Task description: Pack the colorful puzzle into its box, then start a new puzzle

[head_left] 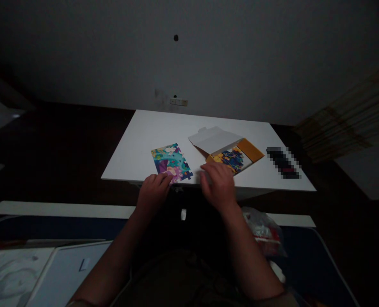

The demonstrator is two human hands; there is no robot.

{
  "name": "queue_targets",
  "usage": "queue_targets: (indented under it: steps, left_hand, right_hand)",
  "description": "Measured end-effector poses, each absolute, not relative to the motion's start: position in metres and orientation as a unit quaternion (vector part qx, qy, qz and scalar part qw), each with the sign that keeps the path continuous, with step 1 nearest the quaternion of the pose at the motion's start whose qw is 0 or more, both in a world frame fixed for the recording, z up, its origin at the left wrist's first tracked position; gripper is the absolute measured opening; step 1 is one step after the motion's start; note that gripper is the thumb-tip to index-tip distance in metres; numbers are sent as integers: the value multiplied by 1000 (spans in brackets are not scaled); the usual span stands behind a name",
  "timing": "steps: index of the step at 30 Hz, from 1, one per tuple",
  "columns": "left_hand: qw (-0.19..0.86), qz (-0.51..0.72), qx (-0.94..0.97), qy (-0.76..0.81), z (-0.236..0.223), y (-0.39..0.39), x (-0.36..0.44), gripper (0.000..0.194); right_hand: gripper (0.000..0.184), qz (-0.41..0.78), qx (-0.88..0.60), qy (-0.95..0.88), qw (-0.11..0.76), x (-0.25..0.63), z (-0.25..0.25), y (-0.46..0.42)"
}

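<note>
A colourful jigsaw picture [171,163] lies flat near the front edge of a small white table [151,132]. My left hand [153,191] rests at the picture's near corner, fingers curled against its edge. My right hand [217,184] hovers at the table's front edge, fingers bent and partly spread, just in front of an open orange cardboard box [231,153] that holds loose puzzle pieces. I cannot make out anything in the right hand. The box's white lid flap [213,138] stands open toward the back.
A dark blurred-out object [283,162] lies on the table's right side. A crumpled clear plastic bag [263,232] with red print sits by my right forearm. White boards or papers [26,273] lie at lower left. The room is dim, with a dark floor around the table.
</note>
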State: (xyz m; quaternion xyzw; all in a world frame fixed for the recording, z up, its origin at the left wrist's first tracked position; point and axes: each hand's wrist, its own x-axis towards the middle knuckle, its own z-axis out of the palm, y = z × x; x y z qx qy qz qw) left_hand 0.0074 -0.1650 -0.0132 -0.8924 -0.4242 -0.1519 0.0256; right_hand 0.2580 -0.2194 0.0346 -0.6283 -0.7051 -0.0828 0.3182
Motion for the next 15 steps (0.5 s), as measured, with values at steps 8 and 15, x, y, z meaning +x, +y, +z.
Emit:
queue_targets:
  steps: [8, 15]
  left_hand:
    - [19, -131, -892, -432, -4, -165, 7, 32]
    - [-29, -164, -881, -443, -3, -162, 7, 34]
  right_hand:
    - [38, 44, -578, -781, 233, 202, -4, -209]
    - [29, 35, -587, -768, 253, 209, 1, -201]
